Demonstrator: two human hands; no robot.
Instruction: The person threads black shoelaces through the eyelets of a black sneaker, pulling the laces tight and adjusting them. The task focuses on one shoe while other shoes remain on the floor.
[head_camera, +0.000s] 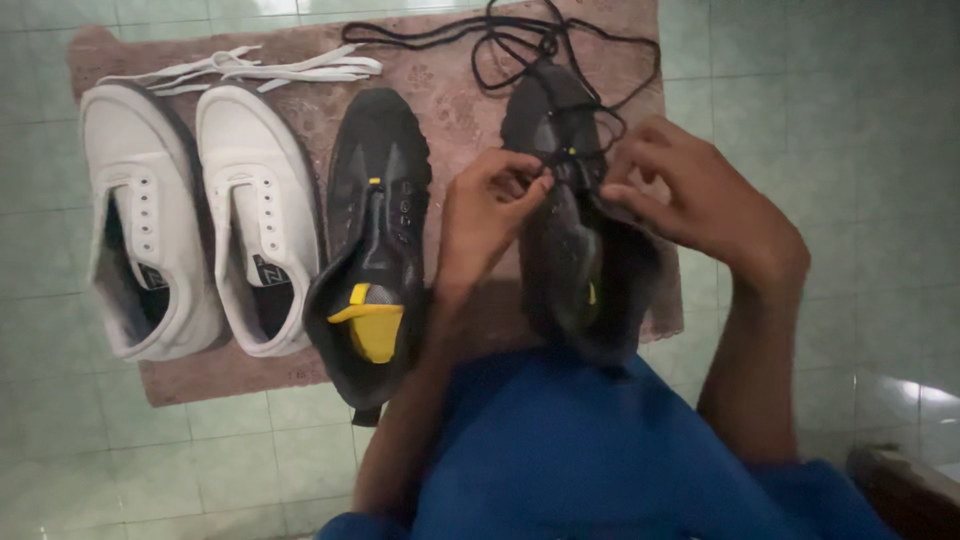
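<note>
On mat (460, 110), at 1 o'clock from centre: black shoe (575, 250) being laced with black lace (500, 45), lacing looking partway done. Left hand (487, 215) fingers (528, 188) pinching lace at eyelet, nearly closed. Right hand (700, 195) fingers curling shut on lace at shoe's 3 o'clock side. Next move likely needing lace tip aimed into next eyelet, pulled snug. Unlaced black shoe (375, 240) lying at 9 o'clock.

Black lace (520, 40) cut off by the top edge at 12 o'clock. Eyelets hidden under both grips. Wooden object (905, 490) at 4 o'clock cropped, unidentifiable.
</note>
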